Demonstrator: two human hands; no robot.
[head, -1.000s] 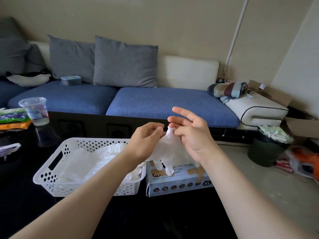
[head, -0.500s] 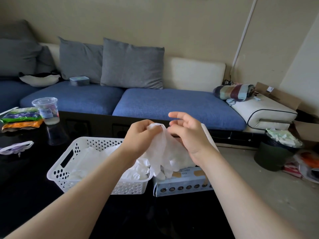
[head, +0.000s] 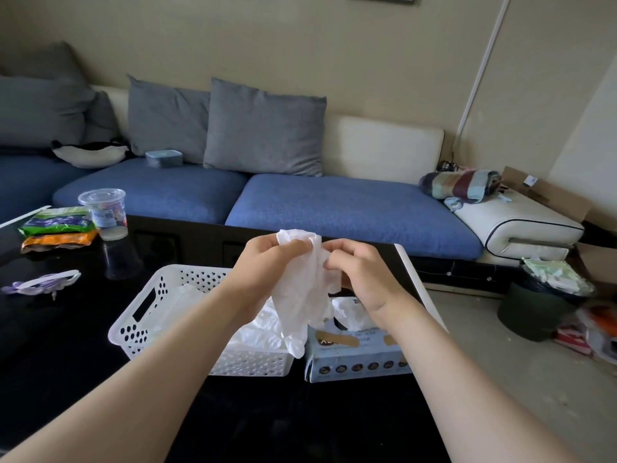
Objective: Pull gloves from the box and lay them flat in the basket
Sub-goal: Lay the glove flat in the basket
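A white disposable glove (head: 300, 295) hangs between my hands above the gap between basket and box, its fingers pointing down. My left hand (head: 263, 262) grips its cuff at the top left. My right hand (head: 357, 272) pinches its right edge. Below stands the pale blue glove box (head: 360, 352), with more white gloves bulging from its top opening. The white perforated basket (head: 140, 315) sits to the left of the box and holds several white gloves (head: 257, 332), partly hidden by my left forearm.
Everything stands on a black glossy table (head: 66, 362). A clear plastic cup (head: 105, 212) and snack packets (head: 56, 225) sit at the far left. A blue sofa (head: 334, 202) runs behind. A dark waste bin (head: 537, 309) stands on the floor to the right.
My hands have drawn closer together and bunched the glove's top; my right hand's fingers have curled in. The glove now hangs longer, down to the basket's rim.
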